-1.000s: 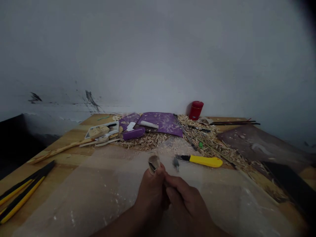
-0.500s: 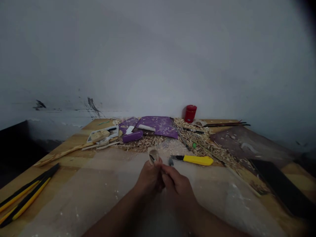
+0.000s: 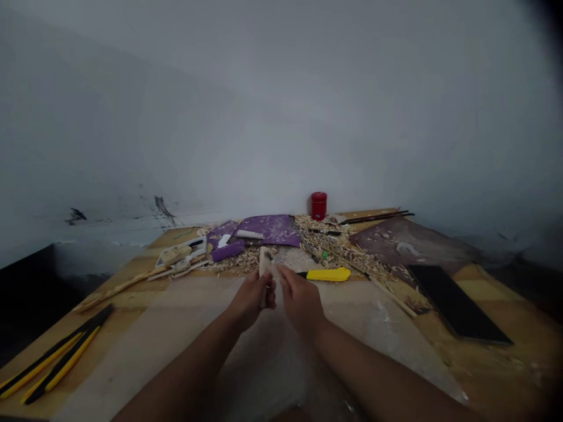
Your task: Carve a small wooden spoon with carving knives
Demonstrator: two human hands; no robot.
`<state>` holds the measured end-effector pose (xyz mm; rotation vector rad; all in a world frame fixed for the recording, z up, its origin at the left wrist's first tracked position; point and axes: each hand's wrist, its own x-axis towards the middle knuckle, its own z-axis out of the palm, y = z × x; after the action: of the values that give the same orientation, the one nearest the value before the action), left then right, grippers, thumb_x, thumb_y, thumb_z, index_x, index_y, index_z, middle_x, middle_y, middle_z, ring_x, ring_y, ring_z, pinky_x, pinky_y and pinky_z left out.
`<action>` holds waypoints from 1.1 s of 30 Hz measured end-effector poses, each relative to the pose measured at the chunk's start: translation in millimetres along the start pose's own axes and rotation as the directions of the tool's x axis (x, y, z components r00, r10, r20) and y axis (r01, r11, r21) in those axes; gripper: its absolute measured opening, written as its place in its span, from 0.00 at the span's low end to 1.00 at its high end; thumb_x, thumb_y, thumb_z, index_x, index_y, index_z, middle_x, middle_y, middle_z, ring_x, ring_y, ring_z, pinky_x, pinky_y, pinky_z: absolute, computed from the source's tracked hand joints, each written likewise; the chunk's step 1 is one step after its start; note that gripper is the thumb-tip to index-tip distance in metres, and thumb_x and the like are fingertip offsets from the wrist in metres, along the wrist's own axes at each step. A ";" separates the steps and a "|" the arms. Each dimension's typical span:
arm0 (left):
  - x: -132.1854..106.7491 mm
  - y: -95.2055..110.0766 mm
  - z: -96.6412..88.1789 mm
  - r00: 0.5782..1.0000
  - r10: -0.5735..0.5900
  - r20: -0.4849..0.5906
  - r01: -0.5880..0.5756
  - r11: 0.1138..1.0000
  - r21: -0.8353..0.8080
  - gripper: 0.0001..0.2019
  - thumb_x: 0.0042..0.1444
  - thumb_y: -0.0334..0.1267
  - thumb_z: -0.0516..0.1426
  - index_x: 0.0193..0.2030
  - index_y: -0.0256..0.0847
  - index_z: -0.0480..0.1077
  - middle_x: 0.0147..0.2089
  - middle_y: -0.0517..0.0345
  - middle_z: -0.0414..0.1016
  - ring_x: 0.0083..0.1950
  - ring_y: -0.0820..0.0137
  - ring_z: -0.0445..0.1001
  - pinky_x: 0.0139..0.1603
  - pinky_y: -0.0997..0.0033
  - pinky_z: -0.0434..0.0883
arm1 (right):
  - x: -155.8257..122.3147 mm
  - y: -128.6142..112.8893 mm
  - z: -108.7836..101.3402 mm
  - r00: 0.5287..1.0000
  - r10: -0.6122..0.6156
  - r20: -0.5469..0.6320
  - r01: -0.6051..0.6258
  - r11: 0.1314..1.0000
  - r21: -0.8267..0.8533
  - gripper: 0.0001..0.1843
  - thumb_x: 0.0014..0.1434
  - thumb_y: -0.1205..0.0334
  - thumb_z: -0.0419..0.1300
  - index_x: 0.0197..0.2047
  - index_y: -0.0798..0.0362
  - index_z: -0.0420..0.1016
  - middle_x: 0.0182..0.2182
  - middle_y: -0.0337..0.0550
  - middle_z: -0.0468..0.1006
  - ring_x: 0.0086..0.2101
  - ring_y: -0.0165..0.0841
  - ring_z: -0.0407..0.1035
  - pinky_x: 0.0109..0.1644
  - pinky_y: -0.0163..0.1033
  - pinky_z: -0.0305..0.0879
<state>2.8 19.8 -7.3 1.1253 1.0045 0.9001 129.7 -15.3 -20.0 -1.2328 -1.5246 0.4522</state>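
My left hand [image 3: 251, 298] is wrapped around a pale piece of wood [image 3: 264, 261], which stands upright in the grip. Close beside it, my right hand [image 3: 302, 298] has its fingers curled and pressed together, pointing at the wood. A small dark mark or tip shows near the wood's upper end; whether it belongs to a tool in my right hand I cannot tell. Just behind that hand a yellow utility knife [image 3: 328, 274] lies on the table, its dark front end partly hidden by my fingers.
Wood shavings [image 3: 255, 259] cover the back of the table around a purple sheet [image 3: 275, 230]. A red canister [image 3: 319, 206] stands by the wall. To the left are a white tray [image 3: 163, 256] and yellow-black long-handled cutters [image 3: 65, 357]; a black slab [image 3: 457, 305] lies right.
The wood has turned: its hollow opening faced me before, and now a narrow side shows. My right hand has come slightly away from my left. The view has shifted right.
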 end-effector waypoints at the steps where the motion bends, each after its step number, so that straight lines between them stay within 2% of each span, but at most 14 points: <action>1: 1.3 -0.2 -4.4 0.999 -0.011 -0.031 0.013 0.999 0.043 0.14 0.50 0.49 0.54 0.32 0.41 0.58 0.27 0.66 0.64 0.19 0.80 0.62 0.23 0.75 0.62 | 2.2 2.3 -2.6 1.000 0.010 -0.013 -0.010 1.000 0.002 0.16 0.63 0.63 0.51 0.54 0.51 0.66 0.50 0.47 0.71 0.48 0.38 0.65 0.53 0.47 0.58; 3: 3.2 -0.1 -15.9 0.995 -0.036 -0.089 0.047 0.990 0.129 0.15 0.48 0.50 0.55 0.30 0.40 0.59 0.25 0.65 0.64 0.20 0.78 0.64 0.23 0.75 0.62 | 7.0 7.9 -7.4 0.998 0.048 -0.043 -0.048 0.999 0.018 0.16 0.63 0.60 0.53 0.54 0.51 0.65 0.52 0.47 0.68 0.49 0.39 0.64 0.52 0.52 0.58; 5: 2.9 1.8 -27.6 0.992 -0.052 -0.119 0.076 0.975 0.209 0.16 0.46 0.50 0.56 0.28 0.39 0.61 0.24 0.63 0.65 0.22 0.75 0.66 0.23 0.75 0.61 | 11.1 13.8 -9.7 0.994 0.101 -0.050 -0.098 0.994 0.051 0.16 0.62 0.58 0.54 0.53 0.52 0.65 0.51 0.47 0.67 0.46 0.39 0.65 0.49 0.52 0.62; 9: -2.5 10.6 -36.7 0.992 -0.014 -0.128 0.058 0.935 0.351 0.16 0.45 0.50 0.57 0.29 0.37 0.65 0.27 0.58 0.68 0.29 0.70 0.68 0.27 0.73 0.63 | 14.8 20.8 -5.6 0.983 0.182 0.041 -0.186 0.967 0.174 0.15 0.61 0.59 0.55 0.51 0.54 0.65 0.47 0.46 0.69 0.42 0.37 0.68 0.43 0.48 0.66; 15: -9.9 18.9 -9.9 0.987 0.151 -0.055 -0.102 0.853 0.512 0.11 0.48 0.47 0.56 0.30 0.40 0.67 0.26 0.60 0.67 0.28 0.71 0.66 0.27 0.74 0.60 | 17.5 17.7 -4.1 0.931 0.290 0.223 -0.358 0.845 0.396 0.14 0.61 0.59 0.55 0.49 0.55 0.66 0.44 0.45 0.70 0.38 0.35 0.69 0.39 0.44 0.68; 19: -16.2 19.6 7.1 0.980 0.195 0.040 -0.182 0.800 0.572 0.10 0.50 0.46 0.55 0.33 0.42 0.68 0.24 0.62 0.65 0.22 0.72 0.63 0.24 0.73 0.57 | 17.7 12.1 -10.0 0.906 0.344 0.246 -0.423 0.756 0.500 0.14 0.62 0.59 0.55 0.49 0.55 0.66 0.44 0.45 0.71 0.37 0.34 0.69 0.38 0.44 0.69; 21: -18.1 19.6 10.9 0.967 0.240 0.082 -0.236 0.734 0.637 0.09 0.51 0.45 0.54 0.33 0.43 0.68 0.25 0.61 0.66 0.23 0.71 0.64 0.25 0.73 0.57 | 16.7 9.3 -11.5 0.900 0.365 0.241 -0.436 0.723 0.536 0.14 0.62 0.59 0.55 0.49 0.55 0.66 0.43 0.45 0.71 0.37 0.34 0.70 0.38 0.43 0.69; 23: -18.3 19.4 12.9 0.945 0.306 0.114 -0.289 0.619 0.731 0.09 0.52 0.45 0.53 0.33 0.43 0.68 0.28 0.58 0.69 0.28 0.67 0.67 0.29 0.72 0.57 | 15.5 7.5 -11.2 0.894 0.382 0.233 -0.445 0.701 0.558 0.14 0.62 0.59 0.55 0.49 0.55 0.67 0.43 0.45 0.71 0.37 0.34 0.70 0.38 0.43 0.69; 25: -17.2 19.0 14.1 0.933 0.334 0.132 -0.291 0.487 0.824 0.09 0.54 0.44 0.52 0.36 0.43 0.67 0.33 0.54 0.71 0.34 0.63 0.69 0.32 0.70 0.58 | 14.4 7.5 -9.4 0.889 0.401 0.221 -0.452 0.692 0.562 0.14 0.62 0.59 0.55 0.49 0.55 0.66 0.43 0.45 0.71 0.37 0.34 0.70 0.38 0.43 0.69; 28: -15.2 20.1 13.6 0.955 0.263 0.141 -0.218 0.295 0.930 0.10 0.56 0.42 0.48 0.41 0.42 0.66 0.38 0.49 0.73 0.38 0.60 0.71 0.34 0.68 0.59 | 14.2 10.7 -6.5 0.883 0.430 0.188 -0.460 0.708 0.537 0.14 0.62 0.59 0.55 0.49 0.55 0.66 0.43 0.45 0.71 0.37 0.34 0.70 0.38 0.43 0.69; 30: -15.1 23.3 10.1 0.968 0.206 0.146 -0.188 0.204 0.961 0.12 0.57 0.41 0.47 0.43 0.41 0.65 0.38 0.48 0.74 0.37 0.60 0.72 0.33 0.68 0.60 | 15.3 14.2 -7.2 0.882 0.443 0.159 -0.459 0.733 0.501 0.14 0.62 0.59 0.55 0.49 0.55 0.67 0.43 0.45 0.71 0.37 0.34 0.70 0.38 0.43 0.69; 31: -15.7 25.8 7.3 0.971 0.185 0.151 -0.186 0.193 0.963 0.12 0.57 0.42 0.47 0.44 0.41 0.65 0.36 0.49 0.74 0.35 0.61 0.72 0.32 0.68 0.60 | 16.4 16.2 -9.0 0.883 0.446 0.145 -0.457 0.749 0.479 0.14 0.62 0.59 0.55 0.49 0.55 0.67 0.43 0.45 0.71 0.37 0.34 0.69 0.38 0.43 0.69; 32: -16.9 29.0 3.8 0.975 0.160 0.155 -0.188 0.220 0.957 0.13 0.56 0.43 0.47 0.44 0.41 0.64 0.32 0.50 0.74 0.33 0.62 0.72 0.31 0.69 0.60 | 17.9 18.2 -11.6 0.885 0.445 0.134 -0.454 0.766 0.455 0.14 0.62 0.59 0.55 0.49 0.55 0.67 0.44 0.45 0.71 0.37 0.34 0.69 0.38 0.44 0.68; 33: -18.6 32.6 -0.1 0.981 0.116 0.156 -0.184 0.292 0.939 0.13 0.57 0.44 0.47 0.44 0.41 0.64 0.29 0.53 0.73 0.28 0.65 0.71 0.28 0.71 0.60 | 19.8 20.1 -15.1 0.889 0.441 0.126 -0.449 0.783 0.430 0.14 0.61 0.59 0.55 0.49 0.55 0.67 0.44 0.45 0.70 0.38 0.35 0.69 0.39 0.44 0.68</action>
<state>-5.2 9.0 27.8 2.3041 1.4565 0.2901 154.4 5.1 -21.1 -1.2058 -1.0394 1.0723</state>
